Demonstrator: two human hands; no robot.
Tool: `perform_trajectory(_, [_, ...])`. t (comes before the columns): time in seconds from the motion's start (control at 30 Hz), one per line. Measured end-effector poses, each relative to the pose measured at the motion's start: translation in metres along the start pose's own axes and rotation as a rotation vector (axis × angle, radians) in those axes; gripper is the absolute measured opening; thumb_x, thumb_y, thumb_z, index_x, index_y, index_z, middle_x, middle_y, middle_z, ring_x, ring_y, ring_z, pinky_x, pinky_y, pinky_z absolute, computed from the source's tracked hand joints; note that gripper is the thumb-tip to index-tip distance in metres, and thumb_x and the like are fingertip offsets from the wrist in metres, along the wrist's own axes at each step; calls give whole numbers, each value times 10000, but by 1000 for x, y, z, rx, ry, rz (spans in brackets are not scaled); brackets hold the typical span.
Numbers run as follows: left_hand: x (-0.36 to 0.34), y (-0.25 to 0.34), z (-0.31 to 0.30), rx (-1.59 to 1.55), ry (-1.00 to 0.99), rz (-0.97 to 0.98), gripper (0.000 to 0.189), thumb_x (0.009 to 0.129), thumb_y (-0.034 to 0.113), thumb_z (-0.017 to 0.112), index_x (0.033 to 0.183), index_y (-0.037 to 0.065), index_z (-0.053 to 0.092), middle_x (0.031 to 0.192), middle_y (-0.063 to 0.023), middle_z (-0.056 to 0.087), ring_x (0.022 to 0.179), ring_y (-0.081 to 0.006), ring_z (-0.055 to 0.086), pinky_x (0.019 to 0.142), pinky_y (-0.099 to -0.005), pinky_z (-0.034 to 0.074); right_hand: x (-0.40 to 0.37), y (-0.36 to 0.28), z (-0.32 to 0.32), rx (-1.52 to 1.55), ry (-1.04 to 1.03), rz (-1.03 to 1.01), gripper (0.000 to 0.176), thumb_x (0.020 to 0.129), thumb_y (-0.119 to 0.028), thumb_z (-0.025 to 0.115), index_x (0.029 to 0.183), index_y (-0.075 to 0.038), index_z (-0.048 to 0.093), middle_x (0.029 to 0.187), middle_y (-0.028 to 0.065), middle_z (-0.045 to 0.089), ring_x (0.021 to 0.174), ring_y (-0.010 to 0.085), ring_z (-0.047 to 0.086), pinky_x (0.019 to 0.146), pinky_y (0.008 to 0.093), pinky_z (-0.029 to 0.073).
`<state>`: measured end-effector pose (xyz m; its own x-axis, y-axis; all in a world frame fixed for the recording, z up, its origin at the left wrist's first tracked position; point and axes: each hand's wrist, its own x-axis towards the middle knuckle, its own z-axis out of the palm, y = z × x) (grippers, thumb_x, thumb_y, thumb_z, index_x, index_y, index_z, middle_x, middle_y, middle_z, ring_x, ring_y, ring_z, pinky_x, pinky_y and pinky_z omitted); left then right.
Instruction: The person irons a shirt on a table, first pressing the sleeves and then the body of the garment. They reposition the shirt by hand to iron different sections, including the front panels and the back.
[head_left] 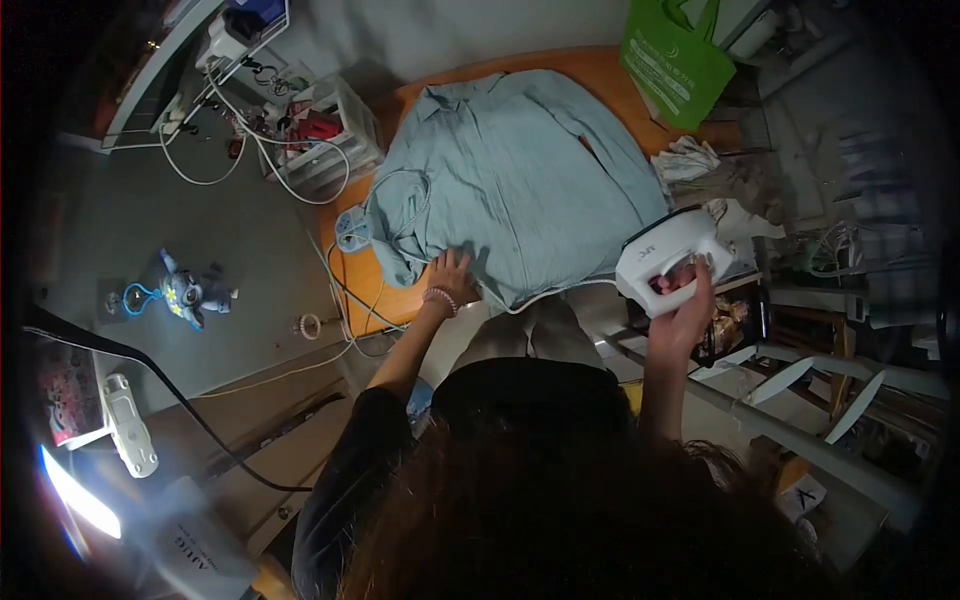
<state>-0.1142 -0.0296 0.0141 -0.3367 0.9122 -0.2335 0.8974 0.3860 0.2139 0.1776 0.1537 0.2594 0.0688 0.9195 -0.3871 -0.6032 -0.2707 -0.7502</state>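
A light blue button-up shirt (530, 180) lies spread on an orange-brown board or tabletop (420, 82), its collar toward the far side. My left hand (452, 274), with a beaded bracelet at the wrist, rests on the shirt's near left edge with fingers apart. In my right hand (688, 305) is a white handheld iron (660, 250), gripped by its handle, at the shirt's near right side. The iron's soleplate faces away from view, so whether it touches cloth cannot be told. A pale cord (565, 288) runs from the iron along the shirt's near edge.
A clear drawer box (345, 140) stands at the back left, near a blue power strip (352, 230) and loose cables. A plush toy (190, 290) lies on the grey desk (110, 220). A green bag (680, 60) stands back right. Metal rails (800, 440) are at right.
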Motion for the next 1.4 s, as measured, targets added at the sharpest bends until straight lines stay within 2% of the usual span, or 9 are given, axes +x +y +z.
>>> perform_trajectory(0.4, [18,-100,-51,-92,280,104,133,765,35,550,876,16,622,912,-159,633,890,-368,601,773,-448,477,22,-54,-26,264,-115,184,196,885,-194,638,853,-93,474,731,13,460,578,137,441,634,303,468])
perform_trajectory(0.73, [92,-59,-145,-932,718,139,209,852,3,479,984,9,641,874,-134,622,839,-195,597,750,-299,452,53,13,-62,-393,-63,-147,402,773,-48,717,1122,-28,518,861,59,579,647,121,541,481,261,416])
perform_trajectory(0.87, [118,-53,-112,-264,88,488,188,771,111,553,753,121,740,956,-95,677,944,-319,601,889,-385,440,88,77,-79,-699,-97,-302,284,747,-56,716,974,-17,549,817,61,620,604,122,567,438,272,424])
perform_trajectory(1.0, [125,-60,-68,83,-193,367,161,723,211,599,714,147,747,916,-91,676,989,-300,586,950,-398,398,131,130,-98,-957,-81,-296,343,732,-108,728,995,21,550,819,143,625,625,268,609,580,374,495])
perform_trajectory(1.07, [125,-46,-72,282,-491,368,205,784,230,536,814,110,700,912,-106,652,902,-306,609,866,-411,458,143,159,-97,-1192,-74,-407,385,742,-148,725,1024,43,546,887,207,632,773,392,626,718,440,495])
perform_trajectory(1.13, [123,2,-86,183,-622,160,208,784,266,570,791,102,697,909,-119,635,965,-318,590,894,-426,439,131,165,-72,-1339,-139,-763,322,777,-160,707,982,24,541,788,221,619,656,389,625,600,447,493])
perform_trajectory(1.2, [120,24,-57,256,-62,211,265,796,238,578,982,84,686,1130,-149,605,1083,-345,540,907,-452,432,123,176,-52,-1336,-187,-653,387,789,-202,699,1049,22,519,783,249,628,737,455,616,679,489,500])
perform_trajectory(1.27, [121,60,-25,37,-70,196,620,805,232,575,1388,61,445,1385,-186,454,1225,-348,460,1037,-408,357,118,187,-34,-1491,-264,-444,453,788,-214,702,1119,5,486,786,235,647,777,435,639,682,493,511])
perform_trajectory(1.4, [101,100,68,190,133,258,801,842,289,567,1472,-23,182,1545,-182,179,1428,-320,184,1150,-427,209,126,216,-22,-1644,-436,-372,471,785,-229,708,1130,-12,472,825,229,663,784,413,652,672,486,515])
